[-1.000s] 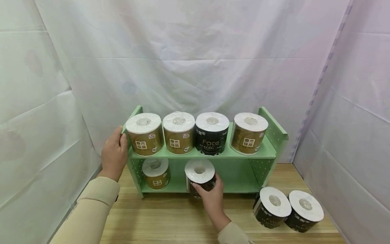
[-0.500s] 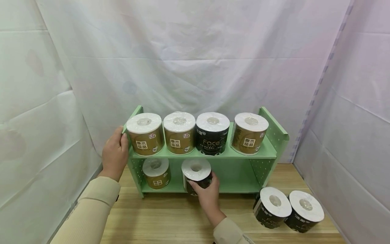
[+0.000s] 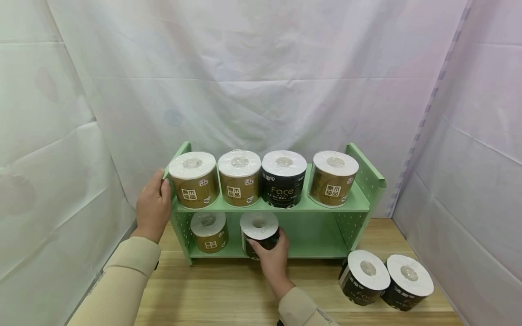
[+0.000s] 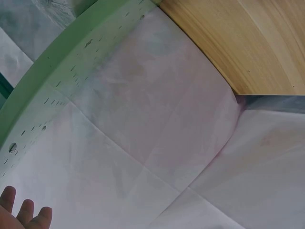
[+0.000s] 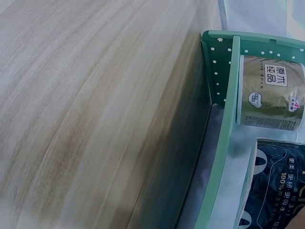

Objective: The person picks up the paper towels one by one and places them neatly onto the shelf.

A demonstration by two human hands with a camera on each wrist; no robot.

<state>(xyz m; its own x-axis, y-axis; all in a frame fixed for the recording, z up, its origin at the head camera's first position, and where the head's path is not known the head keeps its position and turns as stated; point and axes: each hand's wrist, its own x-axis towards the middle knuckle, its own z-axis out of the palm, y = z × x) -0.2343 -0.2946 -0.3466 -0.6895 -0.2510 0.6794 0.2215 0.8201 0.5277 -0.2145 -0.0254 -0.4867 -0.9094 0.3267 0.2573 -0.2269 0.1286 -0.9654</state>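
Observation:
In the head view my right hand (image 3: pixel 274 260) grips a black-wrapped toilet roll (image 3: pixel 259 226), thumb at the front and fingers round its right side. The roll stands upright in the lower tier of a green two-tier shelf (image 3: pixel 314 235). A gold-wrapped roll (image 3: pixel 209 233) is to its left. The right wrist view shows the dark wrapper (image 5: pixel 276 186) close up beside the gold roll (image 5: pixel 271 93). My left hand (image 3: pixel 154 206) holds the shelf's left side panel near its front edge; several fingertips (image 4: pixel 27 208) show beside the perforated panel (image 4: pixel 66 76) in the left wrist view.
On the upper tier stand three gold rolls, one at the right end (image 3: pixel 333 181), and a black roll (image 3: pixel 283 181). Two more black rolls (image 3: pixel 360 290) sit on the wooden table (image 3: pixel 228 294) right of the shelf. White cloth (image 3: pixel 261 90) hangs behind and at both sides.
My right hand has moved the black roll leftward and slightly farther into the lower tier, closer to the gold roll. The left hand stays at the side panel.

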